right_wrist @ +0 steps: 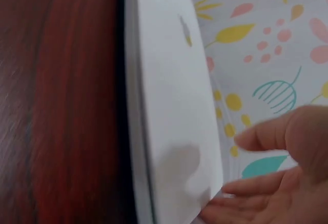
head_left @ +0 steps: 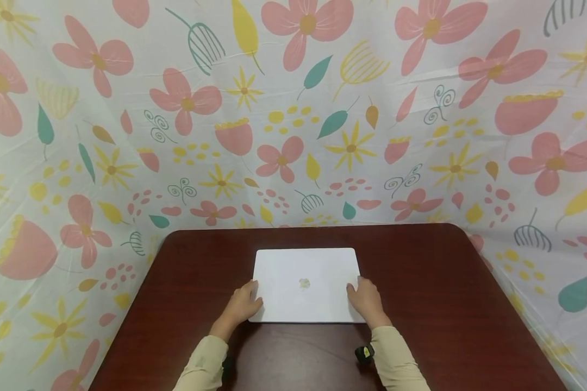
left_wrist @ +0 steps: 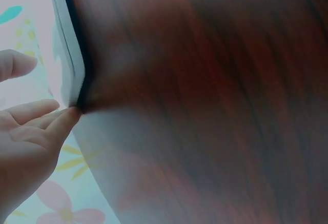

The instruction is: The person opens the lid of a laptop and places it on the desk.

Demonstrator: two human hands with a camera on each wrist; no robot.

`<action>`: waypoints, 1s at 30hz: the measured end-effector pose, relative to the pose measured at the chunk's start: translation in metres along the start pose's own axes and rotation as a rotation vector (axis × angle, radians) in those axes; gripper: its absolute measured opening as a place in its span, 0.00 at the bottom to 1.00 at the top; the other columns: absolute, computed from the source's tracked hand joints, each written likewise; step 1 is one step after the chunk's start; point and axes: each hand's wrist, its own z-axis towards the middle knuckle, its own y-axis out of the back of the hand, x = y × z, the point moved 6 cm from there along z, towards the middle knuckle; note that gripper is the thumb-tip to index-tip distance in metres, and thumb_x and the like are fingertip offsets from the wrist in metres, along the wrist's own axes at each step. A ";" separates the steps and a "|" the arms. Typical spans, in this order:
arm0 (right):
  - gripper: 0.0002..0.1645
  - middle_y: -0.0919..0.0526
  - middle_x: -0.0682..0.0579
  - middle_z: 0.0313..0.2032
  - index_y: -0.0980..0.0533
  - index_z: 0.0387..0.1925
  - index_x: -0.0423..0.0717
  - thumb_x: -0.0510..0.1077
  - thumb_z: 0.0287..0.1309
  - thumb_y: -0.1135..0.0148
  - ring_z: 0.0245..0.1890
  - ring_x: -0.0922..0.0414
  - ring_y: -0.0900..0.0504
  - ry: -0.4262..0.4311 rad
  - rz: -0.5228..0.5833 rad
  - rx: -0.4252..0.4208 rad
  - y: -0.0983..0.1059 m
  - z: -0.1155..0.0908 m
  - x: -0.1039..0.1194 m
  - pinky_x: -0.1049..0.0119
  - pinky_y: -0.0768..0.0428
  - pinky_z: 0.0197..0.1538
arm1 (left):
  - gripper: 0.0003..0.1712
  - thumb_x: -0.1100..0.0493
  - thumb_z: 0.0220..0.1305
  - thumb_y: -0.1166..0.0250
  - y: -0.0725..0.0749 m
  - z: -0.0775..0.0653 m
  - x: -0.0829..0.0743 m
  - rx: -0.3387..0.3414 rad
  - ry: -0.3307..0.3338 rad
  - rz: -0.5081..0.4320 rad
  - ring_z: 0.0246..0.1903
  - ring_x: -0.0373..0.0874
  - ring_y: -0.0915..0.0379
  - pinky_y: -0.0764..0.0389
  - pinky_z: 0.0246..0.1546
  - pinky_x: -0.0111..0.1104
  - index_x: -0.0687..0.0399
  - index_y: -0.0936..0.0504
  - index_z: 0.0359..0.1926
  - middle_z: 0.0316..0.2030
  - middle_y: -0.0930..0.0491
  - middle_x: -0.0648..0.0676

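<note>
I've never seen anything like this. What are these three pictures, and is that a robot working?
No robot here: these are a person's bare left hand and bare right hand, coming out of beige sleeves. The widest picture comes from a camera worn on the head, looking forward and down. The other two come from cameras on each wrist, looking closely at that hand's work. On the dark reddish-brown wooden table is a closed, flat, silvery-white laptop. Behind hangs white cloth printed with flowers. Each hand's fingers touch one side of the laptop; the wrist views show both thumbs clear of its lid.
</note>
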 end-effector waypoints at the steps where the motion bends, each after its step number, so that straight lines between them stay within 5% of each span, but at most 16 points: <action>1: 0.29 0.29 0.20 0.52 0.34 0.54 0.14 0.39 0.62 0.47 0.54 0.29 0.28 0.027 0.001 0.012 -0.001 0.000 -0.001 0.40 0.27 0.54 | 0.31 0.64 0.59 0.38 0.000 -0.001 0.001 0.011 -0.007 0.000 0.63 0.65 0.37 0.33 0.60 0.53 0.77 0.32 0.61 0.61 0.34 0.75; 8: 0.36 0.38 0.22 0.62 0.40 0.61 0.18 0.40 0.62 0.40 0.64 0.31 0.38 0.195 0.014 0.129 -0.008 -0.005 -0.015 0.41 0.37 0.63 | 0.41 0.59 0.62 0.37 -0.008 -0.006 0.007 0.101 -0.061 0.033 0.68 0.66 0.48 0.40 0.64 0.55 0.82 0.44 0.66 0.66 0.44 0.77; 14: 0.42 0.41 0.25 0.65 0.40 0.64 0.21 0.47 0.60 0.35 0.66 0.34 0.39 0.328 -0.038 0.177 -0.003 -0.016 -0.022 0.42 0.36 0.63 | 0.48 0.52 0.65 0.37 -0.013 -0.010 0.007 0.161 -0.106 0.007 0.71 0.65 0.58 0.46 0.66 0.54 0.83 0.52 0.67 0.69 0.54 0.78; 20: 0.50 0.41 0.30 0.68 0.39 0.66 0.27 0.55 0.54 0.31 0.66 0.36 0.38 0.440 -0.096 0.235 0.004 -0.026 -0.035 0.43 0.32 0.61 | 0.50 0.47 0.65 0.37 -0.010 -0.012 0.010 0.196 -0.128 -0.020 0.71 0.62 0.57 0.46 0.67 0.54 0.77 0.52 0.70 0.71 0.55 0.73; 30: 0.44 0.40 0.36 0.69 0.38 0.67 0.33 0.43 0.53 0.30 0.65 0.40 0.34 0.612 -0.169 0.314 0.010 -0.034 -0.047 0.50 0.25 0.55 | 0.61 0.39 0.53 0.29 -0.008 -0.011 0.026 0.202 -0.105 -0.009 0.71 0.58 0.53 0.42 0.66 0.52 0.68 0.51 0.73 0.73 0.53 0.65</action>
